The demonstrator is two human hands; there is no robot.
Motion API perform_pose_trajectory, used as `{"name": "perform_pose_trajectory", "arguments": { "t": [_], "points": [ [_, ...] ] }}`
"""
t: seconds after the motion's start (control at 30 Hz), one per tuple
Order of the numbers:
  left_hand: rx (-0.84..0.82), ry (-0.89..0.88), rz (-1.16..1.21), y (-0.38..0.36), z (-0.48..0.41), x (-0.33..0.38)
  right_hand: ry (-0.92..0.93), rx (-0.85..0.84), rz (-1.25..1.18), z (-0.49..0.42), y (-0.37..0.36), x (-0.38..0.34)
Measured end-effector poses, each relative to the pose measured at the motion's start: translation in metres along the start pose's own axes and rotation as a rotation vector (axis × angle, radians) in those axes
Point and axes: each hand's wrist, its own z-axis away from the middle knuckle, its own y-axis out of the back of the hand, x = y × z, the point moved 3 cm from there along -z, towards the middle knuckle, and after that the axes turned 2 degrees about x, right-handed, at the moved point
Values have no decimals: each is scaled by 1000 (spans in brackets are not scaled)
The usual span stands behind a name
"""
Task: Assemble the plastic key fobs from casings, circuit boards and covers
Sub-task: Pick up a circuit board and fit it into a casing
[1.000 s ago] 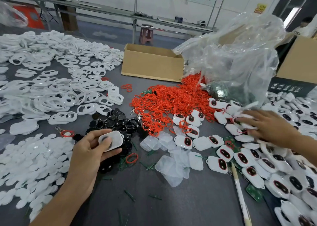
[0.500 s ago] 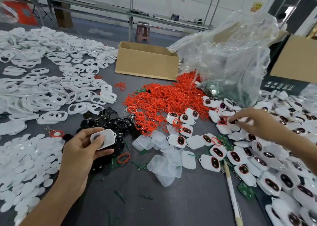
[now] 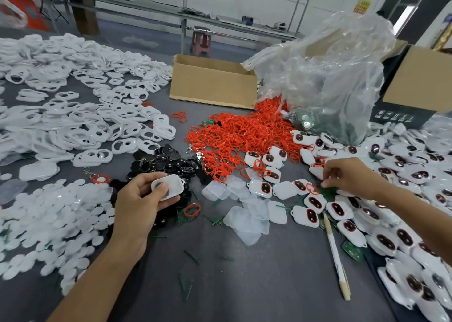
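My left hand (image 3: pixel 143 203) grips a white key fob casing (image 3: pixel 171 186) above a heap of black button pads (image 3: pixel 168 162). My right hand (image 3: pixel 349 174) reaches into the parts at the right, fingers curled, its fingertips pinching at a green circuit board (image 3: pixel 329 192) among white fobs with dark red-ringed buttons (image 3: pixel 340 210). A pile of red rings (image 3: pixel 232 135) lies in the middle. White front casings with holes (image 3: pixel 97 126) cover the far left. White oval covers (image 3: pixel 49 219) lie at the near left.
Clear plastic shells (image 3: pixel 244 216) lie between my hands. An open cardboard box (image 3: pixel 212 86) and a crumpled clear bag (image 3: pixel 330 77) stand behind the rings; another carton (image 3: pixel 420 81) is far right. A thin stick (image 3: pixel 336 255) lies near the right pile.
My right hand has drawn back from the far fob pile toward me and lowered its fingertips onto the green board. My left hand keeps holding the casing.
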Motion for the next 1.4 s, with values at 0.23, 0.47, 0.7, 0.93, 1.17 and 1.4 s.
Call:
{"name": "perform_pose_trajectory", "arguments": {
  "t": [0.23, 0.47, 0.7, 0.93, 1.17, 1.4],
  "points": [
    [-26, -1, -25, -2, 4, 3, -7, 362, -379, -1, 22, -67],
    [-56, -11, -40, -2, 9, 7, 115, 315, -1181, 5, -21, -216],
    [-85, -1, -29, -3, 9, 9, 148, 151, -1452, -4, -51, -267],
    [-117, 1, -83, -2, 8, 9, 193, 41, -1393, -7, -59, -268],
    [-183, -42, -168, -2, 12, 14, 273, 91, -1161, -8, -66, -271],
    [-159, -16, -117, 1, 10, 14, 342, 216, -990, -5, -65, -276]
  ]
}}
